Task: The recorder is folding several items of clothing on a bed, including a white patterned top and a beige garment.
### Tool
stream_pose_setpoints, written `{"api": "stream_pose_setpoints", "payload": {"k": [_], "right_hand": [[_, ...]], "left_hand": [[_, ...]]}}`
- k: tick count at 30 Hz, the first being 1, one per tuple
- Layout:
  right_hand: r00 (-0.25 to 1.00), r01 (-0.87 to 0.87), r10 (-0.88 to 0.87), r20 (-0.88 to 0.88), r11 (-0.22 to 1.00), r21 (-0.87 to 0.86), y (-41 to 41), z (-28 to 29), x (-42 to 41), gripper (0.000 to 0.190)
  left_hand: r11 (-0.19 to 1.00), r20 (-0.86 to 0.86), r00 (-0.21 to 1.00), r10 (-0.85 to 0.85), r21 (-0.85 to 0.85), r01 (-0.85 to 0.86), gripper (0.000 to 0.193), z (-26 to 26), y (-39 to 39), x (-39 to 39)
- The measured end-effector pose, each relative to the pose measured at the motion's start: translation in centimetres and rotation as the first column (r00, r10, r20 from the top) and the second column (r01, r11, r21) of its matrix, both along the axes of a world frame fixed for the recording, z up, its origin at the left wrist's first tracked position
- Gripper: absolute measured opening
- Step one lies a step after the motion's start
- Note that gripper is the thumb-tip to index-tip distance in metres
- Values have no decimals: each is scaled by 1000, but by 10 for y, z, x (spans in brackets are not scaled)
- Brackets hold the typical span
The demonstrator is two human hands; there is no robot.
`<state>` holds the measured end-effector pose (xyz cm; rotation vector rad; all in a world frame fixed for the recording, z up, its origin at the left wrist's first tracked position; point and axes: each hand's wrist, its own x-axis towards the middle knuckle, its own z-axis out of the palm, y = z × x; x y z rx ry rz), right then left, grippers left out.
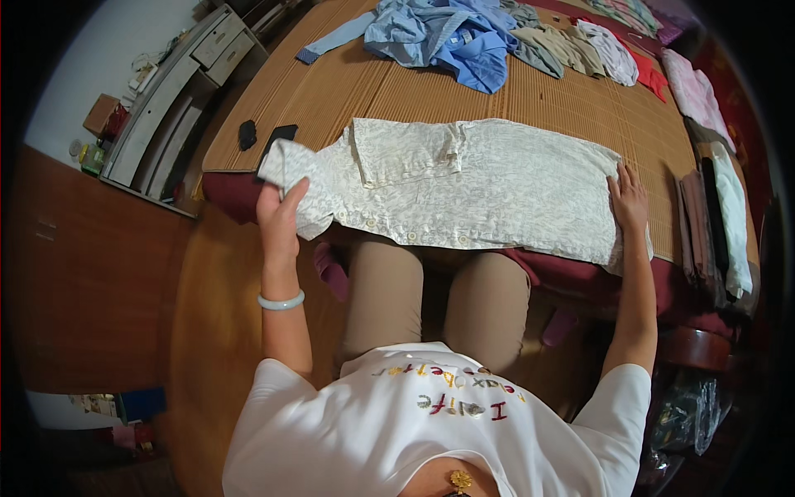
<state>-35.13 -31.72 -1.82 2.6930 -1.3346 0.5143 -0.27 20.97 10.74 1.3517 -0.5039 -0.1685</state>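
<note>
A pale patterned button-up shirt [522, 186] lies folded lengthwise along the near edge of the bed, its sleeve doubled over the body. The buttons run along the side nearest my knees. My left hand [281, 208] grips the shirt's collar end between thumb and fingers and holds it raised off the mat. At the opposite end my right hand [630, 192] rests flat on the hem, fingers spread slightly. Part of the hem hangs past the bed edge beside my right wrist.
A woven bamboo mat [323, 90] covers the bed. Blue shirts [435, 37] and other loose clothes lie at the far side. Folded garments [714, 223] are stacked at the right. A black phone-like slab [282, 133] and a small black object [247, 135] sit left of the shirt.
</note>
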Motion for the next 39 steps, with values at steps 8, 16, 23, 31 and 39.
{"api": "stream_pose_setpoints", "payload": {"k": [8,16,23,31,39], "right_hand": [[1000,5,-5,-11,1000,-1,1,-1,3,62],[999,-9,10,49,1000,-8,6,-1,6,61],[999,-19,19,45,1000,0,9,1,17,59],[994,-7,6,111,1000,3,9,4,6,58],[995,25,-26,100,1000,12,14,7,4,63]], "left_hand": [[870,291,851,-437,378,317,45,17,-100,-29],[817,563,727,-394,576,-3,49,-13,-134,-18],[284,439,527,-728,892,-351,83,-74,-149,-32],[212,299,598,-744,954,-213,79,-60,-172,-28],[220,732,682,-4,666,-713,59,-61,-126,71]]}}
